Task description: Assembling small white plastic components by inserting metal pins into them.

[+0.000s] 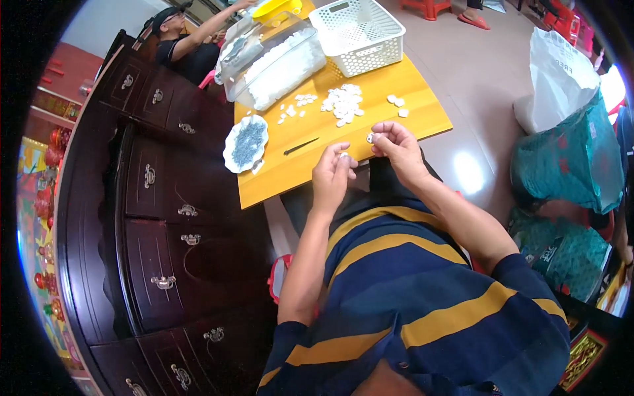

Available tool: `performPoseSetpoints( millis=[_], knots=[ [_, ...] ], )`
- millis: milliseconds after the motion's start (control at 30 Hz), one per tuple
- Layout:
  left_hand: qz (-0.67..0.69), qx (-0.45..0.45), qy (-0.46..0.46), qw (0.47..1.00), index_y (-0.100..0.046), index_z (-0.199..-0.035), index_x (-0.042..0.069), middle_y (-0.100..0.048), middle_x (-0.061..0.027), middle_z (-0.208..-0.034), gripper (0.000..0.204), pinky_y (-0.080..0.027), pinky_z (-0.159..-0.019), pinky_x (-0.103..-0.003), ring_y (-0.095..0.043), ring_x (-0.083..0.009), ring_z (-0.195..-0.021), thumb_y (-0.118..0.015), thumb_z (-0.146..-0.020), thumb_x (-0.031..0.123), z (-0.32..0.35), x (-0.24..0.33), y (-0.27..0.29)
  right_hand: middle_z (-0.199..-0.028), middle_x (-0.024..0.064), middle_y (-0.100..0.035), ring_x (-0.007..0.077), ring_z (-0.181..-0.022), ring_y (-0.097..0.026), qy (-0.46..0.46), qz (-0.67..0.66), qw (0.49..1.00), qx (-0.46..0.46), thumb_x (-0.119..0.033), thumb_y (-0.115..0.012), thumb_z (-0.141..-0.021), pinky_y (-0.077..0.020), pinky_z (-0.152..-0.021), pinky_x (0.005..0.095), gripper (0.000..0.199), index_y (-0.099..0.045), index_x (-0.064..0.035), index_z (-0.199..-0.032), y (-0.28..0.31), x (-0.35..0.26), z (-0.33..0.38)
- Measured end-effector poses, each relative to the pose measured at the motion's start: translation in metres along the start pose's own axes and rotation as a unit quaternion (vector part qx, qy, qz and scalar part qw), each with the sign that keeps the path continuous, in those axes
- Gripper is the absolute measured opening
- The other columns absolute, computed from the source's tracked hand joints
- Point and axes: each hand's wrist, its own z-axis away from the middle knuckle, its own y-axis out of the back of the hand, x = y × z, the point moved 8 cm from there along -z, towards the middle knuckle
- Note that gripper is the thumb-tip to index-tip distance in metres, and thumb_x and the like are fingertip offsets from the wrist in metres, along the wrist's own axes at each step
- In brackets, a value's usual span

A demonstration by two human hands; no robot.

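My left hand [332, 173] is closed in a pinch over the table's near edge, with a small white piece [344, 155] at its fingertips. To its right, my right hand [400, 148] pinches another small white piece [370, 138] with a dark spot on it. The hands are slightly apart. Beyond them lies a pile of flat white pieces [343, 103] on the yellow wooden table [277, 181]. A thin dark stick-like tool [301, 146] rests left of the pile. At the left edge, a scalloped white dish [230, 157] holds many tiny grey-blue parts [248, 141].
A clear plastic bin [241, 96] full of white pieces and a white perforated basket [370, 49] stand at the table's far side. Another person [177, 41] reaches toward a yellow container [274, 8]. Dark drawers [172, 171] line the left; large sacks [561, 158] sit at right.
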Motion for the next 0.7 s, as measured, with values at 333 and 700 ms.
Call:
performPoseSetpoints(
  millis=[333,700],
  knots=[
    [0.096,0.016,0.033,0.995,-0.054,-0.128,0.0,-0.072,-0.0102,-0.095,0.028,-0.052,-0.064,-0.023,-0.064,-0.0096,-0.07,-0.056,-0.104,0.013,0.022,-0.015,0.023,-0.093,-0.0003,-0.066,0.0082,-0.079,-0.062,-0.049,0.02,0.997,-0.057,-0.006,-0.066,-0.097,-0.0505,-0.074,0.0226,0.012,-0.064,-0.0049,-0.109,-0.021,0.017,0.014],
    [0.044,0.052,0.032,0.997,-0.07,-0.116,-0.001,-0.066,0.0023,-0.086,0.023,-0.043,-0.058,-0.019,-0.052,-0.0026,-0.064,-0.068,-0.096,0.009,0.026,-0.015,0.027,-0.086,0.0,-0.065,0.0081,-0.073,-0.06,-0.035,0.0,0.997,-0.069,-0.002,-0.068,-0.093,-0.0485,-0.069,0.0217,0.011,-0.065,-0.0044,-0.104,-0.021,0.013,0.012]
  ],
)
